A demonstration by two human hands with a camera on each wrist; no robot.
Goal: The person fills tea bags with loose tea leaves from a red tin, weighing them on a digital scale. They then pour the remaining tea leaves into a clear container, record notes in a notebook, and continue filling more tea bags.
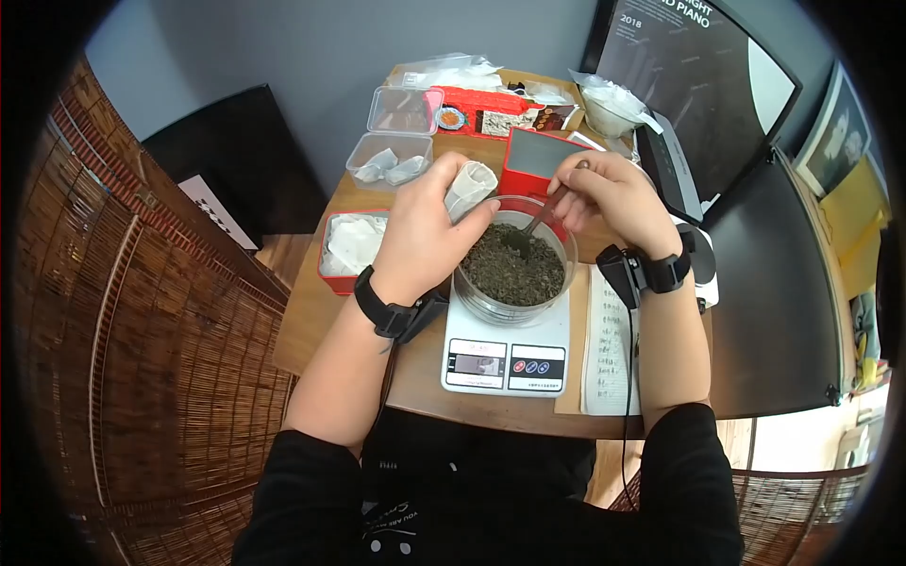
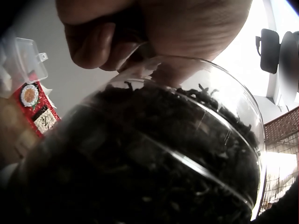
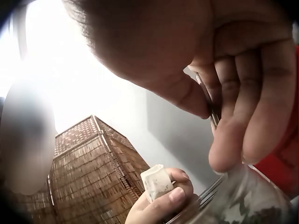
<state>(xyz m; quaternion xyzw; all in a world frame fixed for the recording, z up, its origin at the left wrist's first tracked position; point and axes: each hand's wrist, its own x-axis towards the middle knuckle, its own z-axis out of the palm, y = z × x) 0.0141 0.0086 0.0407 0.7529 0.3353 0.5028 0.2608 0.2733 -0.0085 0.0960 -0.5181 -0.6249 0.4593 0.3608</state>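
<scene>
My left hand (image 1: pixel 418 234) holds a white filter bag (image 1: pixel 469 191), its open mouth facing up, beside the rim of a clear round bowl (image 1: pixel 572 267). Dark dried tea leaves (image 1: pixel 510 275) fill much of that bowl, which stands on a white kitchen scale (image 1: pixel 505 379). Pinched between thumb and fingers of my right hand (image 1: pixel 618 200) is a metal spoon (image 1: pixel 545 216), slanting down with its head in the leaves. In the right wrist view the bag (image 3: pixel 157 183) shows some dark specks through its side. The left wrist view is mostly taken up by the bowl's wall and leaves.
Left of the bowl sit a red box of white bags (image 1: pixel 354 247) and a clear plastic box (image 1: pixel 392 158) with filled bags. An open red tin (image 1: pixel 538 162) stands behind the bowl, a handwritten notebook (image 1: pixel 609 349) right of the scale. Red packaging (image 1: pixel 472 106) lies farther back.
</scene>
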